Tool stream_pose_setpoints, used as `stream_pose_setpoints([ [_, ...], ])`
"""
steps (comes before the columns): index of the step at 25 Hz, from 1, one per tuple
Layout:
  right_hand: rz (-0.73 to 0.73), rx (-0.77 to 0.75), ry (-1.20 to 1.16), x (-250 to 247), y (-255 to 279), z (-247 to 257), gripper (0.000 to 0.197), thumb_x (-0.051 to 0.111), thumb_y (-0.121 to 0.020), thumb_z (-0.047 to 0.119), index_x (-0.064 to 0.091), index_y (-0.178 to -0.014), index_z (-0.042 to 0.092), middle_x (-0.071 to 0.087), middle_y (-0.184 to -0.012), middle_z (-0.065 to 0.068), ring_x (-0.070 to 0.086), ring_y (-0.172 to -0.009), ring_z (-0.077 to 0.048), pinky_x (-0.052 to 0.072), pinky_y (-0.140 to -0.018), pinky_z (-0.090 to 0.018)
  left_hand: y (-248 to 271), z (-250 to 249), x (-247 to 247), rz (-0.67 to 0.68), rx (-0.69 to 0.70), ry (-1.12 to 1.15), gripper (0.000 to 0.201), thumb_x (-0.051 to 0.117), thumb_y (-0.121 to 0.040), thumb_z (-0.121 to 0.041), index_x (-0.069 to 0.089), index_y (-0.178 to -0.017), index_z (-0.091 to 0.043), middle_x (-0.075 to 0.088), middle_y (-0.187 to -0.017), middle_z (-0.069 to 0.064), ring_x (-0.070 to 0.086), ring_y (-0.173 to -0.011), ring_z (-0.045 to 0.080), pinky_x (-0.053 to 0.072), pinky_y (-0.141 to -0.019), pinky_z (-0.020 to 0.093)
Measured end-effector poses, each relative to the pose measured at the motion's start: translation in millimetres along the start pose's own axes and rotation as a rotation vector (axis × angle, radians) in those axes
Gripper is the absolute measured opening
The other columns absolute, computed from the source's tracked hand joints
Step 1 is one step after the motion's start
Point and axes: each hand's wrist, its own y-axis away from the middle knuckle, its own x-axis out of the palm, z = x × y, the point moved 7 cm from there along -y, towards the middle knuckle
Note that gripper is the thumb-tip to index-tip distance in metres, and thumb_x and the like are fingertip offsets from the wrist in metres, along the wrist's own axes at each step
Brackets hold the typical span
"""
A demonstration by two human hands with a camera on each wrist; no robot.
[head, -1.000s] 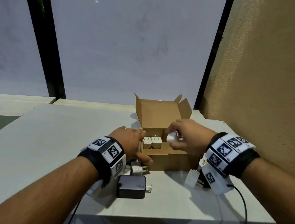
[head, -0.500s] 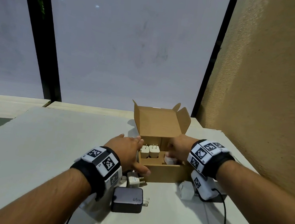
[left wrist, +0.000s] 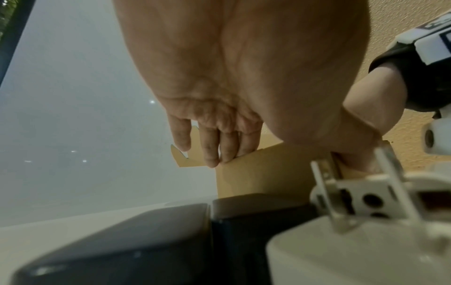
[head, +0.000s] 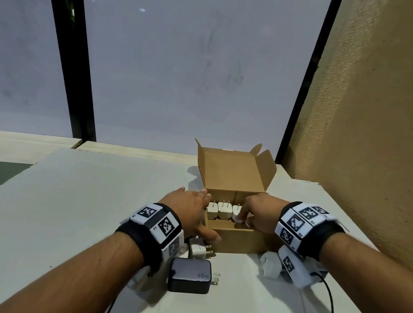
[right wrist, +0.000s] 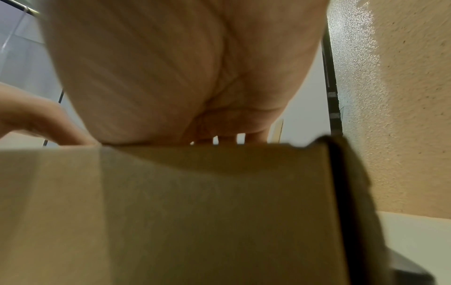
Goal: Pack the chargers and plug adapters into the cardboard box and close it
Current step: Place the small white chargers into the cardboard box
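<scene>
Three small white plug chargers [head: 224,210] stand inside the open brown cardboard box [head: 238,241]; the right hand [head: 258,212] pinches the third, the left hand [head: 189,210] lies flat against the box's left wall. Beside the box, a black rectangular charger [head: 190,275] and white adapters [head: 197,251] remain unpacked; the lid stands open.

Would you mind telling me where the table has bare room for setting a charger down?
Bare: the table left of the left hand. Crowded: before the cardboard box, around the black charger.

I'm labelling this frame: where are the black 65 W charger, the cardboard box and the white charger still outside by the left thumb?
black 65 W charger [head: 190,274], head view, top face.
cardboard box [head: 238,241], head view, front wall.
white charger [head: 197,251], head view, body.
</scene>
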Motion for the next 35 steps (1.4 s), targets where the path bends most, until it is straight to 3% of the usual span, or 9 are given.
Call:
stream_pose_setpoints([
  [6,-0.005,0.019,0.041,-1,-2,-3,0.041,0.05,-0.091,0.009,0.061,-0.127,0.025,0.059,-0.133,-0.001,0.055,-0.118,-0.023,0.048,-0.098,-0.034,-3,0,2,-0.006,0.011,-0.006,0.108,0.052,-0.071,-0.079,0.02,-0.152,-0.016,0.018,-0.161,0.002,0.029,-0.142,0.026,0.023,-0.115,0.043],
  [9,-0.029,-0.128,0.015,-12,1,23,0.036,0.05,-0.094,0.011,0.063,-0.125,0.025,0.063,-0.126,0.001,0.059,-0.112,-0.02,0.05,-0.094,-0.032,-5,1,3,-0.012,0.008,-0.016,0.107,0.053,-0.069,-0.08,0.025,-0.15,-0.015,0.024,-0.159,0.003,0.035,-0.139,0.026,0.027,-0.112,0.043],
  [12,0.063,-0.261,0.039,-8,0,48,0.041,0.055,-0.091,0.007,0.06,-0.129,0.023,0.065,-0.126,0.001,0.06,-0.113,-0.018,0.048,-0.097,-0.031,-5,1,2,-0.014,0.007,-0.037,0.107,0.054,-0.071,-0.079,0.024,-0.15,-0.015,0.023,-0.159,0.003,0.036,-0.138,0.027,0.029,-0.111,0.042],
  [18,0.104,-0.279,0.13,-5,-9,58,0.049,0.052,-0.088,0.002,0.057,-0.132,0.024,0.07,-0.11,-0.006,0.059,-0.089,-0.021,0.049,-0.084,-0.033,-6,2,2,-0.023,0.01,-0.048,0.106,0.054,-0.071,-0.079,0.022,-0.151,-0.016,0.02,-0.16,0.003,0.034,-0.14,0.025,0.023,-0.114,0.043],
  [22,0.017,-0.305,0.035,-15,7,57,0.041,0.051,-0.092,0.009,0.059,-0.129,0.025,0.069,-0.115,0.001,0.063,-0.102,-0.02,0.051,-0.088,-0.033,-8,3,1,-0.027,0.002,-0.094,0.105,0.051,-0.071,-0.081,0.026,-0.15,-0.016,0.025,-0.158,0.003,0.035,-0.14,0.023,0.019,-0.117,0.047],
  [25,-0.101,-0.298,-0.064,-30,46,41,0.034,0.052,-0.094,0.014,0.062,-0.123,0.028,0.065,-0.116,0.011,0.056,-0.096,-0.005,0.044,-0.084,-0.02,-7,3,3,-0.016,-0.005,-0.095,0.106,0.05,-0.069,-0.082,0.026,-0.149,-0.016,0.026,-0.158,0.003,0.036,-0.139,0.022,0.019,-0.116,0.047],
  [27,-0.134,-0.268,-0.068,-33,75,25,0.027,0.054,-0.094,0.016,0.067,-0.114,0.026,0.066,-0.108,0.011,0.053,-0.089,-0.002,0.045,-0.082,-0.017,-8,4,4,-0.009,-0.004,-0.098,0.108,0.049,-0.069,-0.083,0.025,-0.15,-0.016,0.025,-0.158,0.002,0.035,-0.14,0.022,0.019,-0.116,0.047],
  [32,-0.005,-0.102,0.074,0,106,-5,0.023,0.054,-0.091,0.031,0.066,-0.11,0.031,0.066,-0.108,0.008,0.062,-0.092,-0.014,0.053,-0.086,-0.031,-7,3,2,0.007,-0.022,-0.136,0.11,0.047,-0.068,-0.085,0.023,-0.151,-0.016,0.023,-0.159,0.002,0.035,-0.14,0.022,0.02,-0.116,0.047],
  [35,0.009,-0.088,0.126,15,108,-5,0.033,0.062,-0.082,0.046,0.062,-0.111,0.03,0.066,-0.108,0.008,0.063,-0.093,-0.017,0.054,-0.083,-0.035,-8,1,2,0.02,-0.026,-0.144,0.11,0.047,-0.068,-0.085,0.023,-0.151,-0.017,0.022,-0.16,0.001,0.035,-0.139,0.022,0.021,-0.116,0.046],
])
